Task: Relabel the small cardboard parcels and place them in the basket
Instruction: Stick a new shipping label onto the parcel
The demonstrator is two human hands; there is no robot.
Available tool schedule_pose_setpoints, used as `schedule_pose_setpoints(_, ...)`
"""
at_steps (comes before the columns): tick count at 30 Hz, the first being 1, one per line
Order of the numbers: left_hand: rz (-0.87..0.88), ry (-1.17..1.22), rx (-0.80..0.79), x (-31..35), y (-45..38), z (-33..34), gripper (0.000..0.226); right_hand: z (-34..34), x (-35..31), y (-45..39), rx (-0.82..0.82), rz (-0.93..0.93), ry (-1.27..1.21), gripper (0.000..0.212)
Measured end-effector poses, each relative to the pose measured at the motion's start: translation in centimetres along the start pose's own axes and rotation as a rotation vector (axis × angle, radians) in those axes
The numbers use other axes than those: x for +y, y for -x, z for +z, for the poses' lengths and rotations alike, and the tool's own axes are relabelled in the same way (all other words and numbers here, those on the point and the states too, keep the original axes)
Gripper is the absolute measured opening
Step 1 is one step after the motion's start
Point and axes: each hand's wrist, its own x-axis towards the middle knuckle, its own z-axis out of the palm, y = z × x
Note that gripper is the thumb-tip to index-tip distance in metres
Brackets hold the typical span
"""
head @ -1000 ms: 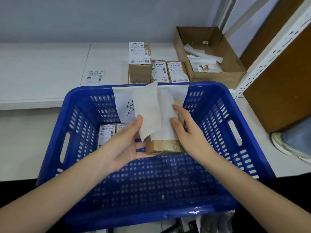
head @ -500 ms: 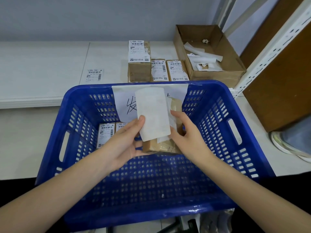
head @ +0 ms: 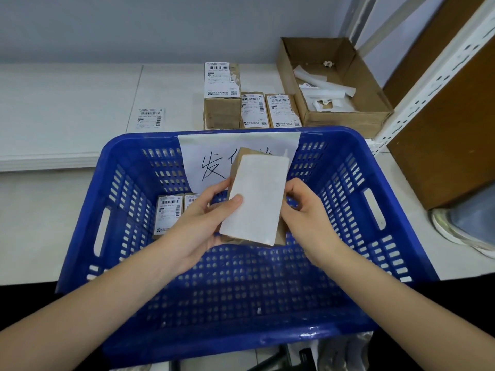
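Over the blue basket [head: 348,199] I hold a small cardboard parcel [head: 280,235], mostly hidden behind a blank white label sheet [head: 255,199]. My left hand [head: 198,226] pinches the sheet's lower left with the thumb on top and fingers under the parcel. My right hand [head: 308,210] grips the parcel's right edge with curled fingers. Two labelled parcels [head: 169,215] lie on the basket floor at the back left. Three more labelled parcels [head: 222,103] stand on the white shelf behind the basket.
A loose printed label [head: 150,117] lies on the shelf at the left. An open cardboard box [head: 356,113] with peeled backing papers stands at the back right. A white shelving post [head: 439,76] and a brown panel rise at the right. A handwritten paper [head: 209,156] hangs on the basket's far wall.
The white sheet has come fully off the parcel's face and now lies flat across it, held by my left thumb. My right hand shifted from the parcel's top to its right edge.
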Motion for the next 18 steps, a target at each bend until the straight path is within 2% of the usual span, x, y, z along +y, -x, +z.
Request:
schedule_pose_setpoints(4, 0.027, -0.001, 0.006, 0.0, -0.1, 0.0, 0.05, -0.3, -0.1, -0.3, 0.024, 0.011, 0.025, 0.02)
schedule_pose_setpoints(12, 0.092, -0.03, 0.107, 0.9, -0.5, -0.5, 0.037, -1.9, -1.4, -1.3, 0.094, 0.065, -0.069, 0.009)
schedule_pose_setpoints(15, 0.116, -0.061, 0.093, 1.2, -0.8, -0.6, 0.038, -2.5, -1.3, -1.7, 0.101, -0.005, 0.084, 0.014)
schedule_pose_setpoints(18, 0.152, -0.138, 0.093, 1.6, -1.5, -0.4, 0.04, -3.3, -1.3, -2.0, 0.162, -0.123, 0.308, 0.01)
